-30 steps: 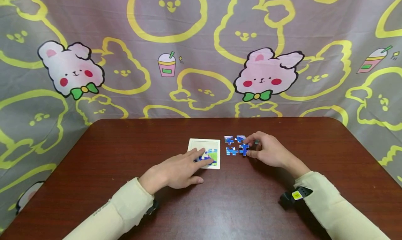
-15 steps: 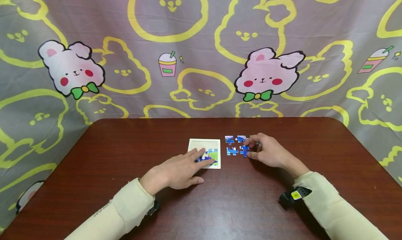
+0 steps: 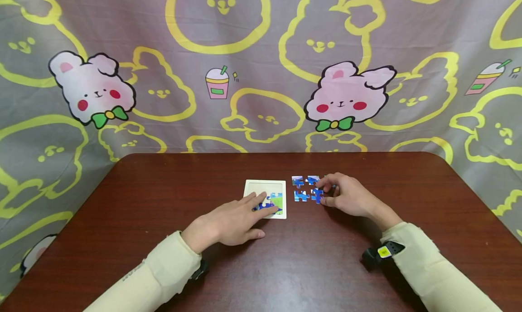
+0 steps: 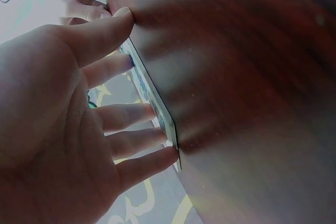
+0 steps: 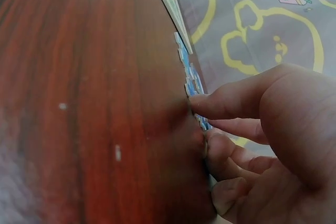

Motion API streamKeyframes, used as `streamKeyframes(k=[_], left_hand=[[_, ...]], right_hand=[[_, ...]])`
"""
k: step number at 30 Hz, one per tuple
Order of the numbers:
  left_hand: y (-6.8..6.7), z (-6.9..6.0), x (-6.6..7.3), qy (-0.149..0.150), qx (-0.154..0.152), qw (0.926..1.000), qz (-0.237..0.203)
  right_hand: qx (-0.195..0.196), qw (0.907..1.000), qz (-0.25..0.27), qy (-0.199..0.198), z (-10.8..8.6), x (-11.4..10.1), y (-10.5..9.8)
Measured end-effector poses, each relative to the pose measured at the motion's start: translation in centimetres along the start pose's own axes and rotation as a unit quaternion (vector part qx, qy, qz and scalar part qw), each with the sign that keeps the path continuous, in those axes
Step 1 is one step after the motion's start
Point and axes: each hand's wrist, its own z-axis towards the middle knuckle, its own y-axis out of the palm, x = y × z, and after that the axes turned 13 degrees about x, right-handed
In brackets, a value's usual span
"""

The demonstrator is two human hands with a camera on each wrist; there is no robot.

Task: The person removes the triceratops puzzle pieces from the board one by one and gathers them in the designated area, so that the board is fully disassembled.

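Observation:
My left hand [image 3: 232, 219] lies over a square, cream-rimmed jigsaw tray [image 3: 265, 183]. Its fairly straight fingers rest on the tray, as the left wrist view also shows, covering part of the blue and green picture in its lower part. Right of the tray, several loose blue puzzle pieces lie close together in two rows. My right hand [image 3: 350, 196] pinches the lower right puzzle piece [image 3: 317, 195] between thumb and forefinger. In the right wrist view the thumb [image 5: 202, 104] touches the piece's edge near the tabletop; the other fingers curl in. A green bit shows just behind that hand, mostly hidden.
Both hands work above a dark reddish-brown table [image 3: 261, 271] with rounded far corners. A grey curtain [image 3: 261, 67] with yellow outlines and white bunnies hangs behind the far edge. Each forearm wears a pale sleeve and a black wrist device.
The right hand's fingers have shifted very slightly around the lower right puzzle piece, which moved a touch with them. The left hand and the tray have stayed in place.

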Motion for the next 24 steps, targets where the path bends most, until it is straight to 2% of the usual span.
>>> streamKeyframes(k=[5,10,15,24], left_hand=[[0.0,-0.1,0.0,0.001,0.001,1.0000,0.001],[0.1,0.0,0.0,0.004,0.004,1.0000,0.005],[0.1,0.0,0.0,0.005,0.005,0.9999,0.008],[0.0,0.0,0.1,0.006,0.001,0.9998,0.021]], right_hand=[[-0.004,1.0000,0.001,0.007,0.2,-0.2,-0.1],[0.022,0.9997,0.007,0.004,0.5,-1.0,0.3],[0.038,0.9989,0.022,-0.015,1.1,-2.2,1.2],[0.030,0.9974,0.035,-0.056,2.1,-4.9,3.0]])
